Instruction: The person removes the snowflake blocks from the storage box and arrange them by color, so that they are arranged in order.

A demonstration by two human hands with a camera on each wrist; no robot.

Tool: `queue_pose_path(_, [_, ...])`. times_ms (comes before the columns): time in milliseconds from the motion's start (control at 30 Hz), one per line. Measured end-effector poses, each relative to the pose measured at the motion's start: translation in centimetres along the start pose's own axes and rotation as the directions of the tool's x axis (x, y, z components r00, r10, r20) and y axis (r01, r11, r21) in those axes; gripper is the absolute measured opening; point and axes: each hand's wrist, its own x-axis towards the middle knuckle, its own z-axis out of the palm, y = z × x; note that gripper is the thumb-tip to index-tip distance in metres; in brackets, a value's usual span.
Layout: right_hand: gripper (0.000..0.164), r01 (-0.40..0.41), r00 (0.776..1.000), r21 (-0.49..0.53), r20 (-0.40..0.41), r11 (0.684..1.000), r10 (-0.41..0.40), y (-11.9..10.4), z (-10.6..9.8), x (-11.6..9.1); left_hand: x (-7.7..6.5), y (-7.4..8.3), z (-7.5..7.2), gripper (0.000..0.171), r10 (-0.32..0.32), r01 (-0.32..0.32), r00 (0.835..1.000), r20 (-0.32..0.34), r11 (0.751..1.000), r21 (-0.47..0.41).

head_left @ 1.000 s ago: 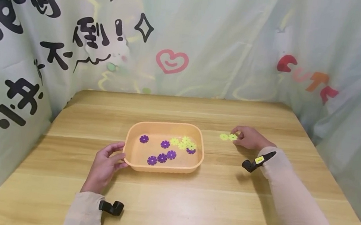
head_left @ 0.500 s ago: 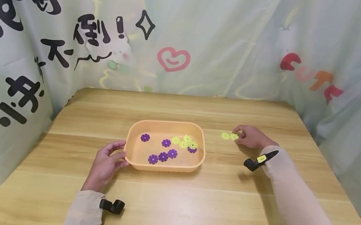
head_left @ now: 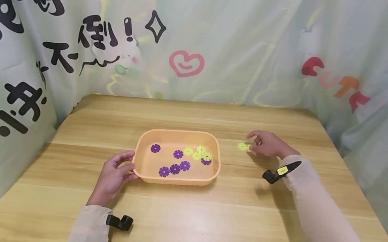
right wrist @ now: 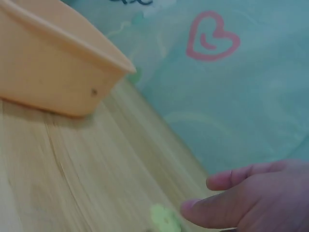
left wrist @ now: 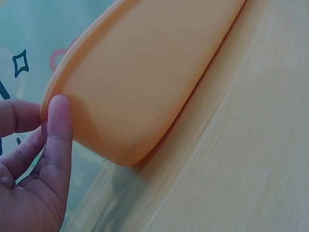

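Observation:
In the head view an orange plastic tray [head_left: 163, 132] stands on the table. My left hand [head_left: 113, 175] pinches its left end; in the left wrist view the thumb [left wrist: 59, 118] lies against the outer wall and the fingers are at the rim. Right of the tray lie yellow flower-shaped discs [head_left: 243, 146], partly covered by my right hand [head_left: 269, 144]. That hand's index finger and thumb are spread apart. In the right wrist view a blurred yellow disc [right wrist: 165, 218] sits close by the thumb tip, and nothing shows gripped there.
Inside the tray are several purple flower-shaped discs [head_left: 175, 169] and a cluster of yellow discs [head_left: 197, 155] near its right end. The wooden table [head_left: 189, 221] extends back to a printed curtain [head_left: 233, 41].
My right hand's index finger has lifted away from the thumb, and the hand now covers more of the right yellow disc. The left hand and tray stay in place.

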Motion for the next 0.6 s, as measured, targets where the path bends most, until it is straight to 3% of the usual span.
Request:
queue_pose_path(367, [0.049, 0.059, 0.998, 0.050, -0.016, 0.997, -0.058, -4.0, 0.0, 1.4, 0.0, 0.0, -0.1, 0.041, -0.004, 0.004, 1.000, -0.005, 1.000, -0.001])
queue_pose_path(600, [0.059, 0.074, 0.997, 0.081, 0.024, 0.994, -0.076, -6.3, 0.0, 1.6, 0.1, -0.1, -0.2, 0.041, -0.005, 0.005, 1.000, -0.009, 1.000, -0.001])
